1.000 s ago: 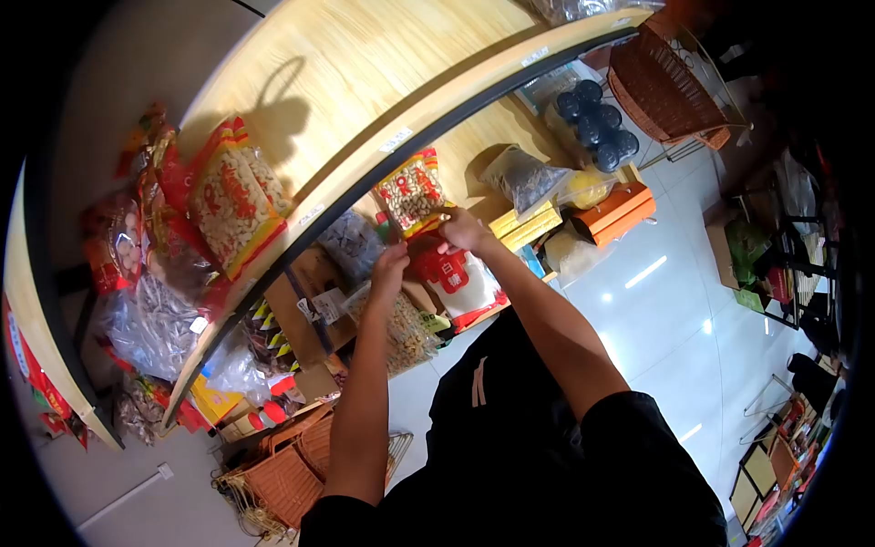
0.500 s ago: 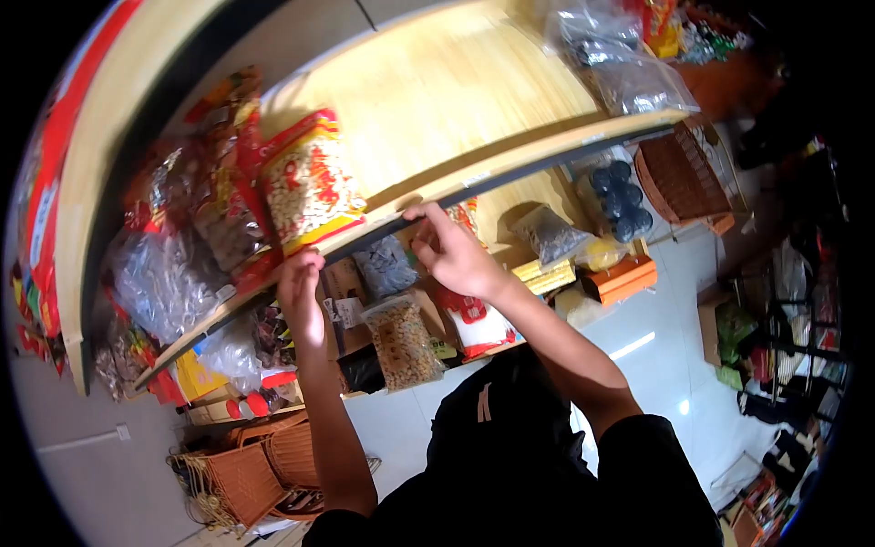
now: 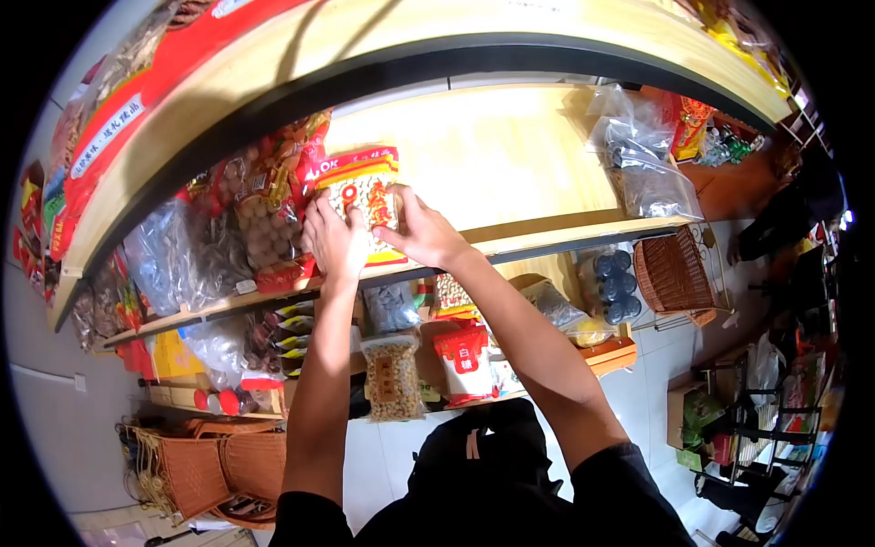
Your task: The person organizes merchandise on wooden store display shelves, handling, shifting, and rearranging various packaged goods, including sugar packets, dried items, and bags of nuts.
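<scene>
Red-and-yellow clear plastic nut packet [image 3: 371, 194], upright on the pale wooden shelf [image 3: 510, 164], between both hands; "OK" reads at its top, while fingers cover some red characters; left hand [image 3: 335, 239], grip half open, fingers spread over its left side; right hand [image 3: 424, 232], grip open, thumb and fingers parted at its right edge; below, a red-and-white bag [image 3: 467, 369] reads "白糖"; the brown label [image 3: 386, 378] nearby is too small to read.

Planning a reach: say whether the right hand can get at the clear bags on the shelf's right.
Probably yes: bare shelf lies between the right hand and the clear bags, though the hand touches a packet.
</scene>
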The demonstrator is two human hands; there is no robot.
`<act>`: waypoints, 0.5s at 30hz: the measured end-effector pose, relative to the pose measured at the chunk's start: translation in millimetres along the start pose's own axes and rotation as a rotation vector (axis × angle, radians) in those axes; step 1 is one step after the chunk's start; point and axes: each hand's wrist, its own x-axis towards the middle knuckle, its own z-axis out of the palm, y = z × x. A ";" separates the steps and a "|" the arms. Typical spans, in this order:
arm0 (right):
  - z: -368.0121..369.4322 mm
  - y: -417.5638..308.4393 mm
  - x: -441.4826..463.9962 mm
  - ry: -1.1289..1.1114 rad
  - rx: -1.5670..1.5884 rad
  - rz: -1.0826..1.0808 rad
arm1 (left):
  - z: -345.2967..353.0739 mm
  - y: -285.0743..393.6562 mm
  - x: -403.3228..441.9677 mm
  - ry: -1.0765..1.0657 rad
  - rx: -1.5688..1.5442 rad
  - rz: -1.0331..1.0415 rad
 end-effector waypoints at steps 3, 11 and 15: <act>-3.5 -8.7 -2.7 -0.026 -0.042 0.104 | -3.4 3.0 -0.8 -0.026 -0.062 -0.029; -5.9 -20.2 -2.9 0.022 -0.080 0.249 | -5.3 -1.8 -3.0 0.012 -0.239 -0.072; 0.1 -16.0 0.4 0.020 -0.158 0.243 | -8.2 -1.6 -3.7 0.048 -0.276 -0.082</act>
